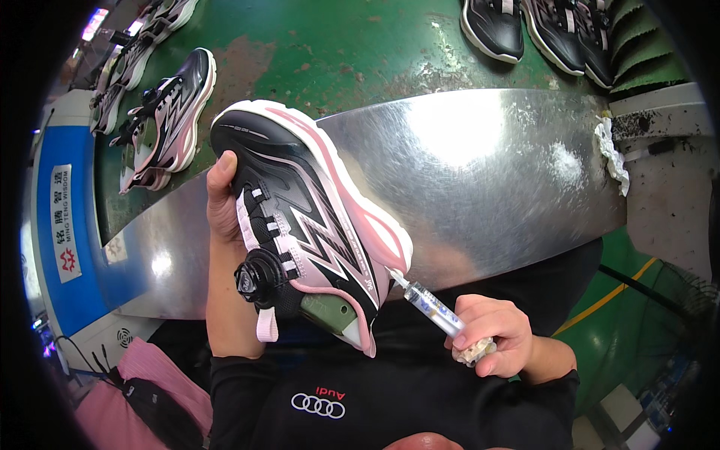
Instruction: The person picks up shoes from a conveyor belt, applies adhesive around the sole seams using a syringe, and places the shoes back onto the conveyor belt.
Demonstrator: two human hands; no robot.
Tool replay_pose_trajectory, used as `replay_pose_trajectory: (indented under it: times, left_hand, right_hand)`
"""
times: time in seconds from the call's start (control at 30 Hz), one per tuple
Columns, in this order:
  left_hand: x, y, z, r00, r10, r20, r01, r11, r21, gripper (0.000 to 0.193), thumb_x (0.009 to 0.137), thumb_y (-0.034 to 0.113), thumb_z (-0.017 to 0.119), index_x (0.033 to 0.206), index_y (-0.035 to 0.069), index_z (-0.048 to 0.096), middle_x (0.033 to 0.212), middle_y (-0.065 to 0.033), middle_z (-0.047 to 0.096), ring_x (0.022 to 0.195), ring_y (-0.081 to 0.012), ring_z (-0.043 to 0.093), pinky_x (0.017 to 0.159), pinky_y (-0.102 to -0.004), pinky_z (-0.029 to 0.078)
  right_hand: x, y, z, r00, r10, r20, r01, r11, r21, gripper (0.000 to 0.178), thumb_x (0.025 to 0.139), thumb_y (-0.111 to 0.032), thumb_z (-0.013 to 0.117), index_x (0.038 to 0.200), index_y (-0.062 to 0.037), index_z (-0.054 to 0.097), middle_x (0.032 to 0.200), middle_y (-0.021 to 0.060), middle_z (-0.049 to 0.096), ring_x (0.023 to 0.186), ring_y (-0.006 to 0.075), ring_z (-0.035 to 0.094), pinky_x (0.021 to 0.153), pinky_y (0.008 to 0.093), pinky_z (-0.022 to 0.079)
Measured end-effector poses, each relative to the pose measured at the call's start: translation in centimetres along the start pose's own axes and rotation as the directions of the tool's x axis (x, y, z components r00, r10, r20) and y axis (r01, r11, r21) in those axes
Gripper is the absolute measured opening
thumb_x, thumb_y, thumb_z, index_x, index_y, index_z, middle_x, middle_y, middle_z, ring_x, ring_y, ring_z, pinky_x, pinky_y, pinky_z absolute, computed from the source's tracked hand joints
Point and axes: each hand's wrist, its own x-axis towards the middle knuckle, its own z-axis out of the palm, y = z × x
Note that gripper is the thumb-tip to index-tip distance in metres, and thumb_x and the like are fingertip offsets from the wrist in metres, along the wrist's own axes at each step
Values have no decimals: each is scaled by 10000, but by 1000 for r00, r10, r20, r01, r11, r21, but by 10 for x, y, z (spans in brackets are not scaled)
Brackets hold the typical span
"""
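Observation:
A black and pink sneaker [300, 217] with a white and pink sole is held up in front of me, toe toward the far left and heel toward me. My left hand [223, 196] grips it from the left; the thumb shows by the toe end, and the other fingers are hidden behind the shoe. A round black dial [259, 279] sits on the tongue, and a green insert shows in the shoe's opening. My right hand [495, 335] is closed around a clear syringe [435, 309], its tip at the sole edge near the heel. Crusty pale residue covers the syringe's rear end.
A shiny metal plate [510, 187] spans the near side of the green worktop [337, 45]. Another sneaker [176, 120] stands at left, with several more behind it. Black shoes [495, 30] stand at far right. A crumpled white scrap [613, 154] lies at the plate's right end.

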Motion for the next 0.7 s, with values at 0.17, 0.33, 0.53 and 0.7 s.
replay_pose_trajectory:
  times: [0.17, 0.33, 0.53, 0.7]
  left_hand:
    - [1, -4, 5, 999, -3, 47, 11, 985, -172, 514, 864, 341, 565, 1248, 2, 513, 1173, -164, 612, 1049, -280, 614, 927, -423, 499]
    - [-7, 1, 7, 982, 34, -183, -38, 999, -18, 502, 819, 399, 584, 1183, 54, 567, 1089, -146, 644, 953, -286, 661, 837, -447, 564]
    - [-23, 15, -29, 987, 15, -158, -12, 1000, 17, 486, 861, 384, 576, 1212, 48, 550, 1173, -149, 616, 1046, -312, 615, 933, -491, 486]
    - [-45, 28, -56, 976, 65, -209, -7, 964, 266, 498, 889, 388, 549, 1240, 35, 527, 1156, -157, 620, 1025, -305, 623, 899, -466, 509]
  right_hand:
    - [-5, 5, -2, 1000, -1, -27, 1, 1000, -5, 337, 819, -270, 719, 1016, -8, 641, 817, 88, 658, 618, 207, 494, 573, 316, 389]
    - [-6, 9, -5, 1000, -8, -16, 8, 1000, -14, 317, 802, -229, 730, 1019, -15, 645, 851, 77, 668, 636, 209, 501, 577, 316, 399]
    - [-4, 12, -6, 999, -18, -37, 17, 999, -31, 308, 780, -186, 746, 1021, -21, 648, 877, 67, 676, 656, 207, 509, 593, 313, 408]
    - [0, 15, -6, 999, -21, -40, 19, 998, -58, 307, 774, -182, 747, 1019, -26, 648, 887, 50, 676, 654, 204, 509, 603, 314, 411]
